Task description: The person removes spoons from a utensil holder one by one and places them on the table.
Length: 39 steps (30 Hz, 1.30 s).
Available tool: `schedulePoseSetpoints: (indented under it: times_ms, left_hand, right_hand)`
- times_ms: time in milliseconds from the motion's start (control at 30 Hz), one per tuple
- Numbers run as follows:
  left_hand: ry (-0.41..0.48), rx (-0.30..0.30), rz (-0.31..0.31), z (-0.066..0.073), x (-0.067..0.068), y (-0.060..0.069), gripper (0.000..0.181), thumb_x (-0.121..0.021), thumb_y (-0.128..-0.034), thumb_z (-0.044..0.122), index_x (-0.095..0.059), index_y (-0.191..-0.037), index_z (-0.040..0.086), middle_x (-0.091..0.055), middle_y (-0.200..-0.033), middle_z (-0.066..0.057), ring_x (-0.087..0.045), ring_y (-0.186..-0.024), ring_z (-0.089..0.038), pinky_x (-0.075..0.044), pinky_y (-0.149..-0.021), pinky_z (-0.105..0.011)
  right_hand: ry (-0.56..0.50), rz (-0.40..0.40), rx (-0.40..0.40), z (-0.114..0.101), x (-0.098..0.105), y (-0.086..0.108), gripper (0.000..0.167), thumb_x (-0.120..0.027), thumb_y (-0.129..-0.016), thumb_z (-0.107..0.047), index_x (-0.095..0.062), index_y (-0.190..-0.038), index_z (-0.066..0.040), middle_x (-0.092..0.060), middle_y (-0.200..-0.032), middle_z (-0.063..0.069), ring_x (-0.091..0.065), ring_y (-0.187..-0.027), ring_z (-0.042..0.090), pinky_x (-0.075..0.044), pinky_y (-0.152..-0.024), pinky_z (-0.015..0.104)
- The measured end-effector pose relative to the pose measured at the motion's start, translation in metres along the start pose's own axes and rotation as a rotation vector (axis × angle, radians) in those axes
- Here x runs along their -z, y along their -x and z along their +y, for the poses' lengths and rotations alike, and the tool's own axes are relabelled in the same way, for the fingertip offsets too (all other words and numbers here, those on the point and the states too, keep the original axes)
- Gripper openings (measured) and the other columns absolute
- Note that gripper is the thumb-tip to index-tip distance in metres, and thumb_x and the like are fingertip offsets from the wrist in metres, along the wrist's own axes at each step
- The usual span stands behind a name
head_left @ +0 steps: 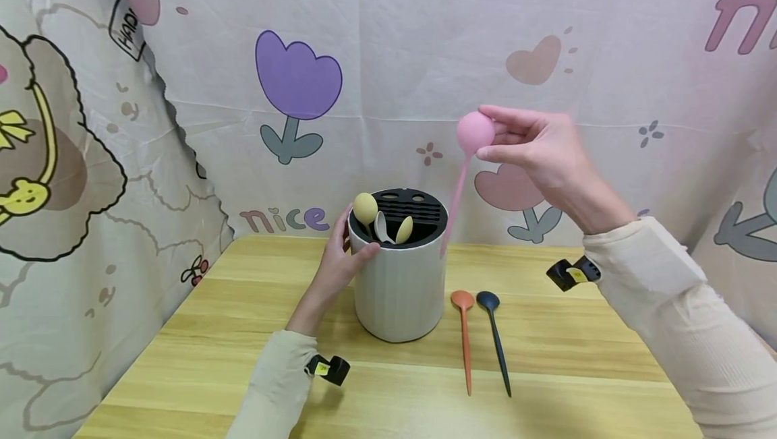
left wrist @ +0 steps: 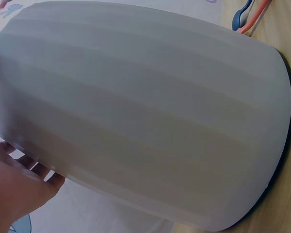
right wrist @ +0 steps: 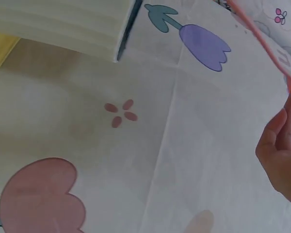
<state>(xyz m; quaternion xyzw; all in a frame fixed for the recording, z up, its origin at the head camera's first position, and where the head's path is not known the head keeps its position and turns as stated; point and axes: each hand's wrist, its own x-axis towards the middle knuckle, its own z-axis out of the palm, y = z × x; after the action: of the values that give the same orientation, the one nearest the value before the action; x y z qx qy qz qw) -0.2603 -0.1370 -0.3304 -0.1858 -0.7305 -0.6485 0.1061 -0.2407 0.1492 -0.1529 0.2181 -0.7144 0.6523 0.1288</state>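
In the head view, the right hand [head_left: 543,149] pinches a pink spoon [head_left: 475,133] by its round bowl, with the handle hanging down beside the holder's right rim. The left hand [head_left: 340,260] grips the left side of the white ribbed holder [head_left: 397,290], its thumb on the front near the rim. In the holder's black top [head_left: 413,206] stand a yellow round-headed utensil [head_left: 365,208], a white spoon [head_left: 381,226] and a smaller pale yellow one [head_left: 404,230]. The left wrist view shows the left hand [left wrist: 22,187] against the holder [left wrist: 150,111]; the right hand [right wrist: 283,145] is at the right wrist view's edge.
An orange spoon [head_left: 463,301] and a dark blue spoon [head_left: 488,301] lie side by side on the wooden table [head_left: 243,331], right of the holder. A printed cloth [head_left: 388,54] hangs behind the table, and another [head_left: 152,223] hangs along the left.
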Motion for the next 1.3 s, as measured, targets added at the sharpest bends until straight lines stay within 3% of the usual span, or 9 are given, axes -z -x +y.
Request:
schedulePoseSetpoints:
  times_ms: [233,500,867,1300]
  left_hand:
    - [-0.012,0.003,-0.002,-0.001,0.000,0.000,0.121,-0.070,-0.0660,0.075,-0.016,-0.155,0.013,-0.019,-0.157,-0.011,-0.020,-0.141,-0.037,-0.019,-0.112,-0.057]
    - [-0.011,0.004,-0.003,-0.001,0.000,0.000,0.120,-0.071,-0.0666,0.074,-0.017,-0.155,0.014,-0.019,-0.157,-0.011,-0.020,-0.141,-0.036,-0.020,-0.111,-0.058]
    - [-0.018,-0.002,-0.005,-0.001,0.000,0.000,0.121,-0.070,-0.0658,0.075,-0.017,-0.155,0.013,-0.021,-0.157,-0.012,-0.021,-0.141,-0.036,-0.021,-0.111,-0.058]
    - [-0.011,0.000,-0.007,0.001,0.000,0.000,0.121,-0.070,-0.0664,0.074,-0.017,-0.155,0.012,-0.020,-0.157,-0.011,-0.019,-0.142,-0.035,-0.018,-0.112,-0.058]
  right_hand:
    - [0.167,-0.063,-0.067,0.016,0.000,0.011,0.056,-0.076,-0.078,0.004,-0.059,-0.131,-0.001,-0.073,-0.098,0.001,-0.068,-0.091,0.012,-0.052,-0.080,0.021]
    - [0.086,-0.167,-0.124,0.030,0.001,0.020,0.060,-0.076,-0.080,0.004,-0.053,-0.135,0.005,-0.073,-0.096,0.002,-0.067,-0.091,0.012,-0.053,-0.080,0.022]
    - [0.120,-0.227,-0.207,0.055,0.001,0.031,0.061,-0.075,-0.078,0.005,-0.052,-0.135,0.006,-0.072,-0.095,0.001,-0.066,-0.092,0.011,-0.051,-0.084,0.023]
    - [0.146,-0.287,-0.222,0.095,0.010,0.042,0.057,-0.076,-0.078,0.001,-0.054,-0.130,0.010,-0.071,-0.099,0.006,-0.067,-0.092,0.013,-0.052,-0.084,0.025]
